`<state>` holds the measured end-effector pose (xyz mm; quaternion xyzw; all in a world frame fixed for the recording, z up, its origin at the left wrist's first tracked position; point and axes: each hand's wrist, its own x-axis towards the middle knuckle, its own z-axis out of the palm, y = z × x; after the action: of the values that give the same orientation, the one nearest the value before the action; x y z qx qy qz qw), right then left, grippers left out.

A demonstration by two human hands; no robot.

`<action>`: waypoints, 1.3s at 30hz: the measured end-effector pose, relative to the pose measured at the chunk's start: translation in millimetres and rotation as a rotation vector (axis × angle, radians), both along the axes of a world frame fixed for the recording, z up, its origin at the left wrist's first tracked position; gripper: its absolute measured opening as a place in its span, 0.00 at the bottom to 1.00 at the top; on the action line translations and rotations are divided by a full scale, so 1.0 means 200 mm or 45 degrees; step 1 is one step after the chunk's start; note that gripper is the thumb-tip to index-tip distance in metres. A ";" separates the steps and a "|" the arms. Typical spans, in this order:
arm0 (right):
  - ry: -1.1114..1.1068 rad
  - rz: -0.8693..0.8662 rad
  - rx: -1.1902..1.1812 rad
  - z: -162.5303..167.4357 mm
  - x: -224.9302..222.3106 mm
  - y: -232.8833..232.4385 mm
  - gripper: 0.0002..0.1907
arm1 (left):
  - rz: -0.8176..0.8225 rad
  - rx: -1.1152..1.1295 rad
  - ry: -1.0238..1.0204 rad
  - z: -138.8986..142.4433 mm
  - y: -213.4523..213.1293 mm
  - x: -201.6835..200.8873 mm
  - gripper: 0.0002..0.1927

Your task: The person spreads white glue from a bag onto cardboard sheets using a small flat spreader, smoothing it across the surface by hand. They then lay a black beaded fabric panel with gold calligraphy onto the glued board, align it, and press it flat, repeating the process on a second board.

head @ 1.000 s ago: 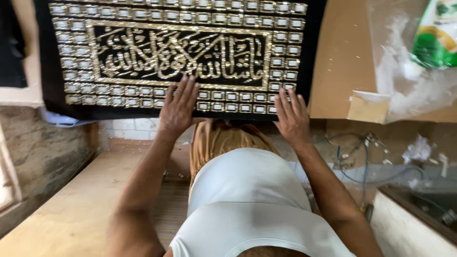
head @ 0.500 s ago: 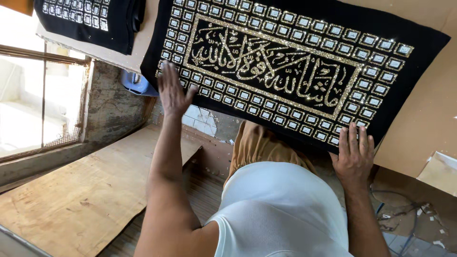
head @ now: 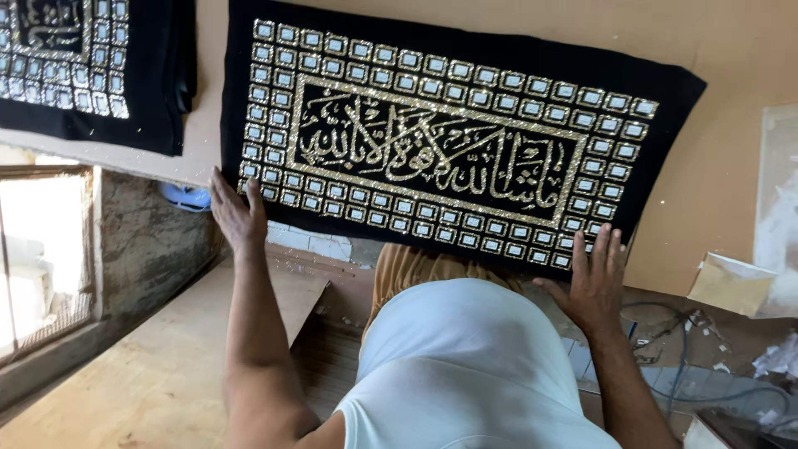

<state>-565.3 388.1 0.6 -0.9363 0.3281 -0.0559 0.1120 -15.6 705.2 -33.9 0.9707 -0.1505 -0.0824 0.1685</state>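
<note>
Wooden tabletop (head: pixel 731 166): carries two dark cloths; its near edge runs just under both sets of fingertips.

Black cloth panel (head: pixel 449 141): large, flat, gold glitter script inside a border of small mirrored squares. Lies beyond the fingers; its near edge hangs slightly over the table edge. A second black cloth (head: pixel 91 75) of the same kind lies well to the left of the left fingers, apart from the first.

Left hand (head: pixel 235 214): fingers spread, pressed flat on the panel's near left corner, gripping nothing.

Right hand (head: pixel 594 278): fingers spread, flat on the near right corner, also not gripping.

Small items: cardboard scrap (head: pixel 730 283) right of the right fingers; wires (head: pixel 665 333) below them.

Risk (judgement): with only flat palm pressure, the overhanging edge could slip off the table; rubbing could shed glitter or loosen the squares.
</note>
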 end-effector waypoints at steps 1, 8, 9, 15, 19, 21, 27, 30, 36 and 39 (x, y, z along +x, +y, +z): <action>-0.016 0.023 0.014 0.02 0.01 -0.01 0.57 | -0.041 0.045 -0.037 0.02 0.00 0.01 0.50; -0.013 -0.149 0.110 0.17 0.07 -0.07 0.47 | 0.009 0.145 0.009 0.17 -0.08 0.02 0.42; -0.026 -0.229 0.119 0.18 0.10 -0.08 0.43 | -0.015 0.143 -0.102 0.19 -0.13 0.03 0.43; -0.188 -0.374 -0.099 -0.01 0.47 -0.40 0.41 | -0.520 -0.070 -0.211 0.21 -0.64 0.24 0.51; 0.040 -0.534 -0.024 -0.11 0.63 -0.84 0.47 | -0.752 0.022 -0.097 0.27 -1.04 0.45 0.57; 0.136 -0.524 0.042 -0.12 0.64 -0.99 0.50 | -0.809 0.054 -0.051 0.28 -1.15 0.51 0.60; 0.069 -0.514 0.002 -0.18 0.61 -1.03 0.51 | -0.765 0.159 -0.001 0.26 -1.18 0.60 0.66; 0.061 -0.525 0.039 -0.20 0.60 -1.03 0.52 | -0.735 0.178 0.030 0.26 -1.18 0.61 0.67; 0.023 -0.532 0.021 -0.15 0.64 -1.03 0.52 | -0.658 0.184 0.063 0.29 -1.20 0.60 0.70; 0.212 -0.640 0.044 -0.09 0.74 -1.01 0.53 | -0.574 0.302 0.110 0.31 -1.22 0.61 0.68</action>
<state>-417.5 185.3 -17.3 -0.8247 0.5595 0.0010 0.0831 106.3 460.8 28.0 0.9211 -0.3451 -0.1765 0.0372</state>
